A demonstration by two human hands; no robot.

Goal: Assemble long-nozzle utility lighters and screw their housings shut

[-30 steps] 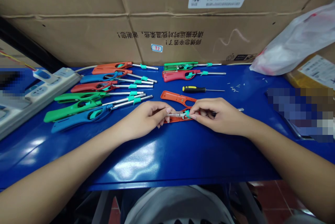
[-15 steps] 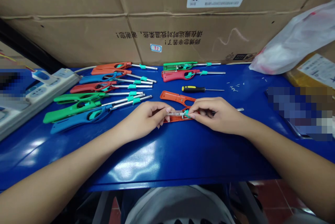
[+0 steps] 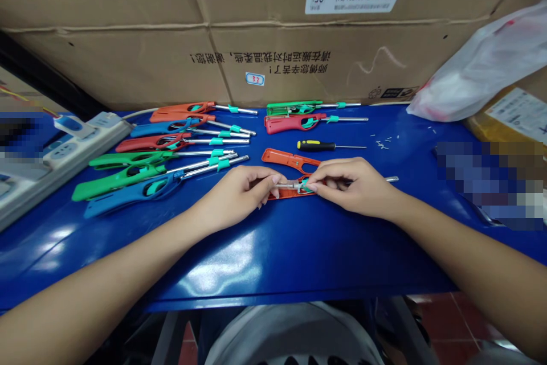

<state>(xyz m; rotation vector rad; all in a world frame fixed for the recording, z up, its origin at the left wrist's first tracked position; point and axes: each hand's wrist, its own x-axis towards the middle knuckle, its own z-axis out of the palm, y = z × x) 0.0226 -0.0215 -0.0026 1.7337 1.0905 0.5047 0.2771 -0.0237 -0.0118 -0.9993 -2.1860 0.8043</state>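
An orange gas lighter lies with its casing split into two halves in the middle of the table. The loose orange half [image 3: 282, 156] sits just behind the other orange half [image 3: 294, 193], which shows under my fingers. My left hand [image 3: 241, 194] is closed, pinching the left end of a slim clear-and-metal tube [image 3: 289, 185] above that half. Beside the tube's right end is a teal trigger piece [image 3: 304, 184]. My right hand [image 3: 359, 185] is closed on the teal piece, its thumb and forefinger together. The lighter's metal barrel tip [image 3: 392, 179] sticks out beyond my right hand; the rest is hidden.
Several coloured gas lighters [image 3: 137, 180] lie in a row at left, beside a white power strip [image 3: 64, 151]. Behind my hands are a black-and-yellow screwdriver [image 3: 316, 145], a red lighter [image 3: 294, 122] and a green lighter [image 3: 294, 107]. A cardboard box [image 3: 149, 63] walls the back.
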